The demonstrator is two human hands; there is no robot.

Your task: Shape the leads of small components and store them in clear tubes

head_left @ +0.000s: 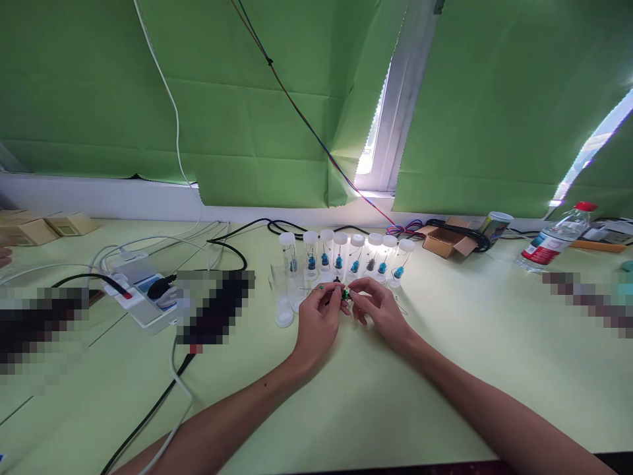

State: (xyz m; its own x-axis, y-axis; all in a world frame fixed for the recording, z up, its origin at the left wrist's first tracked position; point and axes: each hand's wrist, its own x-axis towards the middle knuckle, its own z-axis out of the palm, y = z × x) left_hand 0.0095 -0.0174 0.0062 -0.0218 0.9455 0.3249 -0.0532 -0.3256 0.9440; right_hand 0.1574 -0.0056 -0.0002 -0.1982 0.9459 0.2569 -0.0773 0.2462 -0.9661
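My left hand (316, 316) and my right hand (378, 307) meet over the pale green table (346, 396), fingers pinched together on a tiny dark and green part (345, 293) with thin wire legs. Just behind the hands stands a row of several clear plastic tubes (341, 257) with white caps, most holding a small blue piece. An open tube (277, 280) stands at the left end of the row, and a loose white cap (284, 319) lies in front of it.
A white power strip (141, 290) with plugs and cables sits at the left. A small cardboard box (445, 243), a can (496, 227) and a water bottle (556, 243) stand at the back right. Green curtains hang behind. Another person's fingertips (4, 257) show at the far left edge.
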